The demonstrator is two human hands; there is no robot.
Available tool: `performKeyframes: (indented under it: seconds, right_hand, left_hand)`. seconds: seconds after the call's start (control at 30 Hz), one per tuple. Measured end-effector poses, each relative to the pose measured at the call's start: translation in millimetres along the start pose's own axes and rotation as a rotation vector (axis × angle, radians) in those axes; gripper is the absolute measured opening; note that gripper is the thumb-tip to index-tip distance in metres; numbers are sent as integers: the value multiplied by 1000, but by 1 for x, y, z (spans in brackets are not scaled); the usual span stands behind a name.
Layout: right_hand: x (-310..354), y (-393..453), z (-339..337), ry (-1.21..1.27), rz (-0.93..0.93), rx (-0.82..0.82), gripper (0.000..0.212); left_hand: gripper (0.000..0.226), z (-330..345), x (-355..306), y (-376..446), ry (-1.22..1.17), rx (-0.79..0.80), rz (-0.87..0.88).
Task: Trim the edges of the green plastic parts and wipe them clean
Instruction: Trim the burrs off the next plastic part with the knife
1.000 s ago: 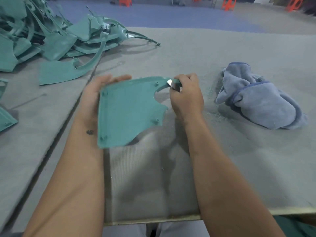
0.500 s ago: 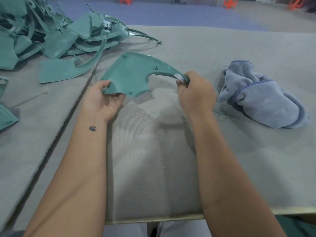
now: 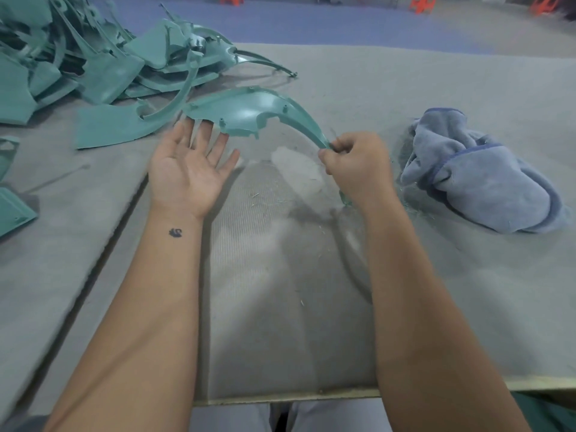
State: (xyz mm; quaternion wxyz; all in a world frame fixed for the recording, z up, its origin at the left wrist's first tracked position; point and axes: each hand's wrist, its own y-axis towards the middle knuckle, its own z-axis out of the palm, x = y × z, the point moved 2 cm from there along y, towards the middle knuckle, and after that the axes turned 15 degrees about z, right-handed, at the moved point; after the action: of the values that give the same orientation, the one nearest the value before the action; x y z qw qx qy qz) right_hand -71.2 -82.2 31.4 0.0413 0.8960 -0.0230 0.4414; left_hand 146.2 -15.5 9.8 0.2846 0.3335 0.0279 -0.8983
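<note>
A curved green plastic part (image 3: 246,112) hangs above the grey table, nearly flat, with its narrow tail running down to the right. My right hand (image 3: 355,163) grips that tail end in its curled fingers; any blade in the fist is hidden. My left hand (image 3: 190,169) is palm up with spread, straight fingers just below the part's wide end; only the fingertips are near its edge. A crumpled blue cloth (image 3: 480,173) lies on the table to the right of my right hand.
A heap of green plastic parts (image 3: 93,57) fills the table's far left, and one more part (image 3: 12,210) lies at the left edge. Fine green shavings (image 3: 414,207) are scattered near the cloth. The table's front edge (image 3: 280,397) runs close to my body.
My left hand has let go of the part and opened palm up. The part has swung further away and flatter, held by my right hand alone.
</note>
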Motion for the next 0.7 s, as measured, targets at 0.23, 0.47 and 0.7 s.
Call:
performKeyframes:
  seconds: [0.23, 0.47, 0.7]
  right_hand:
    - [1, -4, -3, 51, 22, -61, 18]
    - [-2, -1, -1, 652, 252, 74, 17]
    - [11, -20, 41, 882, 345, 332, 20]
  left_hand:
    - [40, 7, 9, -3, 261, 77, -76]
    - [23, 18, 22, -7, 601, 145, -55]
    - [22, 26, 34, -17, 868, 273, -11]
